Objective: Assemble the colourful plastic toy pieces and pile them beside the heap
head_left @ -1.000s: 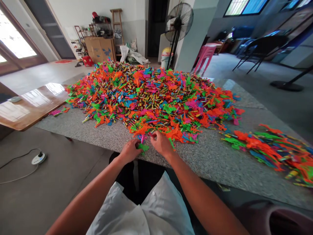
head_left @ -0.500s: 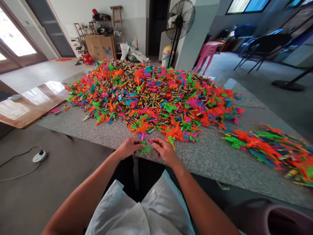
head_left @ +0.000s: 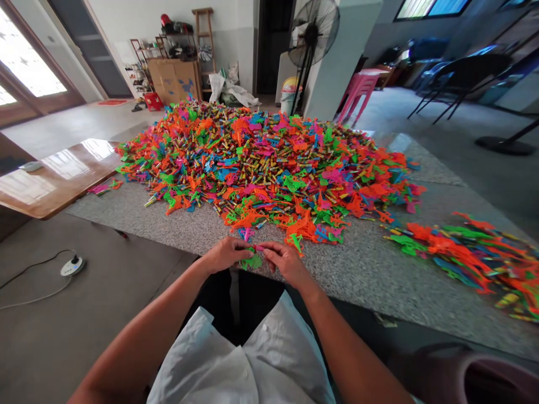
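My left hand is closed on a flat green plastic toy piece at the table's front edge. A small pink piece is pinched between the thumb and fingers of my right hand. The pink piece meets the top of the green one, or nearly so; fingertips cover the spot. Just beyond my hands lies the front of a large heap of orange, green, pink and blue plastic pieces, mixed with small yellow-and-red tubes.
A second, smaller pile of plastic toys lies at the right on the speckled stone table. Left of it stands a glossy wooden table. A pedestal fan and pink stools are behind. A power socket rests on the floor.
My right hand has moved slightly left, bringing the pink piece up to the green piece in my left hand. The gap between my fingertips has closed.
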### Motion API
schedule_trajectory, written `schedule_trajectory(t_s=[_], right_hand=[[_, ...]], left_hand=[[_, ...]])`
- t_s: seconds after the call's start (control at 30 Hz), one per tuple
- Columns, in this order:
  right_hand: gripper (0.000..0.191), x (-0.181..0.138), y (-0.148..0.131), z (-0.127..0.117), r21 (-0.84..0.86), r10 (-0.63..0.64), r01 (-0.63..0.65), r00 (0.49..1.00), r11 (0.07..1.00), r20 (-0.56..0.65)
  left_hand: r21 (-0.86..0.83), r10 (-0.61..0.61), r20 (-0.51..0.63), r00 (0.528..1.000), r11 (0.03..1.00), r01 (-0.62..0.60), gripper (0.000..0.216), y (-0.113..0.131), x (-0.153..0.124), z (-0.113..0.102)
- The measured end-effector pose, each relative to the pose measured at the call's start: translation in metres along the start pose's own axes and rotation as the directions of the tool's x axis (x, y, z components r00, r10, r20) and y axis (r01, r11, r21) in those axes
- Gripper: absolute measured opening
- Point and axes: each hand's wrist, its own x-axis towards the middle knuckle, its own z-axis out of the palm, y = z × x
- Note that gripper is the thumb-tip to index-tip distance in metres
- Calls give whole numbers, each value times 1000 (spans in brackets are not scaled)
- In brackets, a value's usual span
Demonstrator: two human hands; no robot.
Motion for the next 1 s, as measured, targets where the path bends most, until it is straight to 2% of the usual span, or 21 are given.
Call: schedule_trajectory(t_s=[0.07, 0.23, 0.43, 0.77, 0.9, 1.0], right_hand=[[31, 0, 1, -2, 24, 26, -27, 999, 999, 21], [30, 0, 7, -7, 30, 75, -76, 996, 997, 44], [32, 0, 15, -6, 207, 141, -152, 988, 966, 66], [42, -4, 14, -8, 366, 229, -281, 957, 887, 178], [44, -6, 17, -8, 381, 237, -310, 945, 871, 227], [43, -7, 19, -8, 323, 219, -282, 951, 904, 219]], left_hand=[[-5, -12, 1, 1000, 1000, 12, 44, 2, 0, 1], [110, -4, -16, 1000, 994, 6, 41, 7, -1, 2], [117, -9, 21, 1000, 993, 6, 41, 9, 1, 1], [126, 19, 55, 998, 992, -26, 42, 10, 0, -1], [127, 33, 71, 997, 991, -42, 39, 7, 1, 0], [145, 24, 68, 997, 989, -33, 36, 7, 1, 0]])
